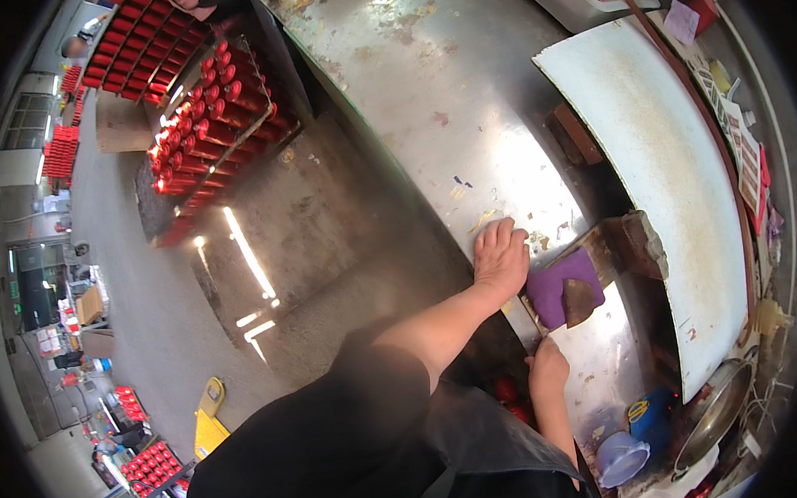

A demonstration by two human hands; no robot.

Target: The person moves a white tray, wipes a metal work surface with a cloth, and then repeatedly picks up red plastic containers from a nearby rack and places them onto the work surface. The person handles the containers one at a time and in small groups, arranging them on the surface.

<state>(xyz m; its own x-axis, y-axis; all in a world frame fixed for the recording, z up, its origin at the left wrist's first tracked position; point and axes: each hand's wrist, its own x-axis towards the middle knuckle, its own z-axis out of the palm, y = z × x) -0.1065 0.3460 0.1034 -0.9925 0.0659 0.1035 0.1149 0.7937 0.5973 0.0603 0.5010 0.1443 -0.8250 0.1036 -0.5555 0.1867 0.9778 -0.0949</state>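
Observation:
My left hand (501, 259) lies on the metal worktable (427, 110) near its front edge, fingers stretched out and slightly apart, holding nothing. A folded purple cloth (547, 287) sits just beside it, with a dark brown, flat scrap-like piece (580, 302) on top. Below the cloth, my right hand (547, 370) is closed at the table edge. What its fingers hold, if anything, is too small to make out. A narrow metal strip (519, 319) runs along the edge between the two hands.
Behind the cloth stand a dark block (643, 245) and a long white curved panel (658, 160). A translucent tub (622, 457), a blue container (651, 421) and a round metal pan (714, 412) are at lower right. Racks of red cylinders (217, 123) stand on the floor, left.

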